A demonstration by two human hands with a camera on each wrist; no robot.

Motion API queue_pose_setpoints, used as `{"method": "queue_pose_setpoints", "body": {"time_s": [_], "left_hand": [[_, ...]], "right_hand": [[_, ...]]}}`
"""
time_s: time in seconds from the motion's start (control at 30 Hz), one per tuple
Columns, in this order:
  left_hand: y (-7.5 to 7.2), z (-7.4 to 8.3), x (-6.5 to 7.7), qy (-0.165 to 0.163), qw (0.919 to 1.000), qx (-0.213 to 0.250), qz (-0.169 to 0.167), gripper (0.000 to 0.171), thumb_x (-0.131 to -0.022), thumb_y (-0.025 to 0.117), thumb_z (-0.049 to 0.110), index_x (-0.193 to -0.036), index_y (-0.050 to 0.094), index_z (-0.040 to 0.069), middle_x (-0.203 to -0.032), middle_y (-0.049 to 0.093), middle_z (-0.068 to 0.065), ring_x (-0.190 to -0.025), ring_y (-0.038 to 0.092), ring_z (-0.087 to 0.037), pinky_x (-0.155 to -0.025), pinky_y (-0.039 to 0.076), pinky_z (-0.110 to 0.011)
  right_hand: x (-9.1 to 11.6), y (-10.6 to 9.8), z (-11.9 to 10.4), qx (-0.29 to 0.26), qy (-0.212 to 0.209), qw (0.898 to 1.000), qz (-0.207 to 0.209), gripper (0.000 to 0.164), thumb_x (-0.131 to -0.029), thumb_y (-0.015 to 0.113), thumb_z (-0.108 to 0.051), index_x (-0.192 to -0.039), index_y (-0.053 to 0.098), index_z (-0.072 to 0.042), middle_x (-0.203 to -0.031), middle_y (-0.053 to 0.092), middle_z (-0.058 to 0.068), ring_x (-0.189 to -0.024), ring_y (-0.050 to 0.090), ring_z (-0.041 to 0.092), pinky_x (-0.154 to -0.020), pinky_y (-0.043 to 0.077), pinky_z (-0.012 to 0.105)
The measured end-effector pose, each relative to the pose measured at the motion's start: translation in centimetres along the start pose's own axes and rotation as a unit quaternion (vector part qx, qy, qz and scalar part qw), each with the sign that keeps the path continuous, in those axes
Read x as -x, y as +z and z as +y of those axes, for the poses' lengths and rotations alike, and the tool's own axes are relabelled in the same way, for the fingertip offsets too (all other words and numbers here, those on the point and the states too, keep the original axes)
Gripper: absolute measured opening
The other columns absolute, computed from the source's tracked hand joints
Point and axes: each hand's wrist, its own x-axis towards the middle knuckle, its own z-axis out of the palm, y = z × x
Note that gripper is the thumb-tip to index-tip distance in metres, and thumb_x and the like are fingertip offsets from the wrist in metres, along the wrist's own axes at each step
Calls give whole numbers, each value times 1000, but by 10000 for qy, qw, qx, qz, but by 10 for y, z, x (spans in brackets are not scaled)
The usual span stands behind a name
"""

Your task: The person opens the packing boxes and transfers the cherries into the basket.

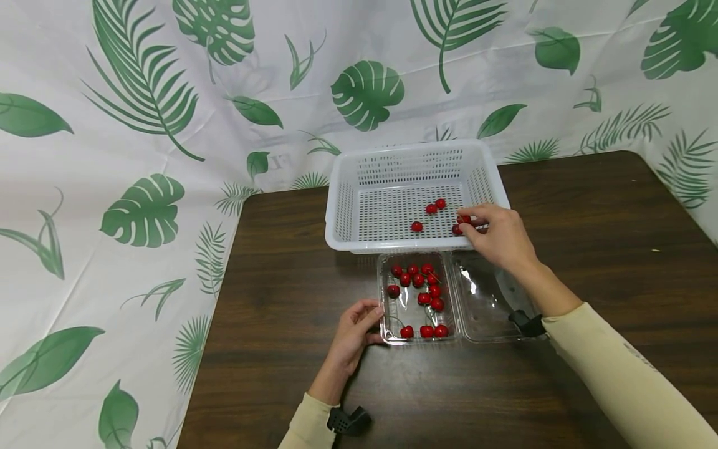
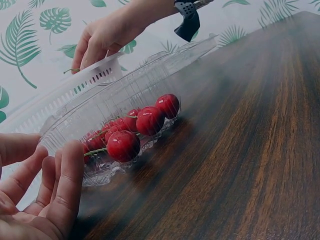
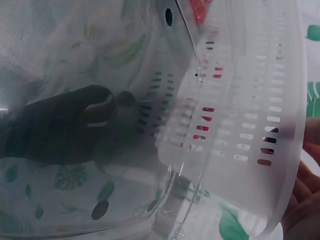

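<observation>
My left hand holds the left edge of a clear plastic clamshell box, thumb at the rim and fingers along the side wall. Several red cherries with green stems lie in the box. Over the front right of a white perforated basket, my right hand reaches in and pinches a cherry between thumb and fingers. Another cherry sits right by the fingertips. In the right wrist view the basket wall hides most of this hand.
The box's transparent lid lies folded open to the right, under my right forearm. More cherries rest on the basket floor. Everything stands on a dark wooden table, with a leaf-print cloth behind and at the left.
</observation>
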Motion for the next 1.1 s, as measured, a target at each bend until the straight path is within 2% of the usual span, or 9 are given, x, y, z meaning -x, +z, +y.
{"method": "queue_pose_setpoints", "body": {"time_s": [0.23,0.47,0.6,0.73,0.83,0.93,1.0,1.1], "left_hand": [[-1,-1,0,-30,10000,14,3,22,-93,67,11,-109,60,-2,-97,59,-12,-79,61,-19,-55,58,-27],[-1,0,0,-35,10000,33,-18,25,-93,67,11,-110,58,-5,-96,60,-10,-79,61,-18,-56,58,-27],[-1,0,0,-35,10000,21,-20,23,-93,67,11,-109,58,-4,-96,60,-10,-79,61,-19,-56,58,-27],[-1,0,0,-17,10000,32,-11,20,-93,67,12,-107,60,0,-97,60,-11,-79,61,-19,-56,58,-28],[-1,0,0,1,10000,26,-21,23,-93,68,12,-109,60,-3,-97,60,-11,-79,61,-19,-56,58,-28],[-1,0,0,-9,10000,20,-16,28,-93,67,12,-112,58,-6,-97,60,-12,-79,61,-19,-56,58,-28],[-1,0,0,-19,10000,15,-6,30,-94,67,12,-113,57,-8,-97,60,-12,-80,61,-19,-56,58,-28],[0,0,-1,-36,10000,5,15,29,-94,67,12,-112,57,-7,-96,60,-11,-80,62,-19,-55,58,-27]], "right_hand": [[1,1,0,336,214,9992,37,29,-86,73,-9,-115,72,-4,-112,69,20,-79,70,32,-63,57,50],[4,0,-7,483,165,9987,95,28,-86,74,-11,-113,73,-6,-109,70,18,-82,66,34,-64,53,50],[7,1,-18,361,-98,9991,197,26,-83,77,-8,-109,74,-6,-108,70,14,-84,65,32,-67,55,48],[15,4,-35,65,-670,9977,97,25,-81,78,-4,-106,74,-5,-107,69,10,-86,65,28,-69,57,45],[22,9,-48,15,-1100,9934,-311,25,-81,79,-6,-106,74,-7,-103,69,7,-84,65,24,-68,57,40],[32,17,-60,237,-1363,9846,-1071,23,-83,78,-11,-106,74,-9,-101,69,3,-80,63,18,-65,54,35],[39,23,-66,409,-1493,9724,-1748,22,-83,79,-14,-105,75,-10,-99,68,1,-78,62,16,-65,53,33],[49,34,-70,582,-1690,9455,-2722,22,-82,79,-14,-103,75,-10,-97,67,1,-80,63,15,-68,55,33]]}}
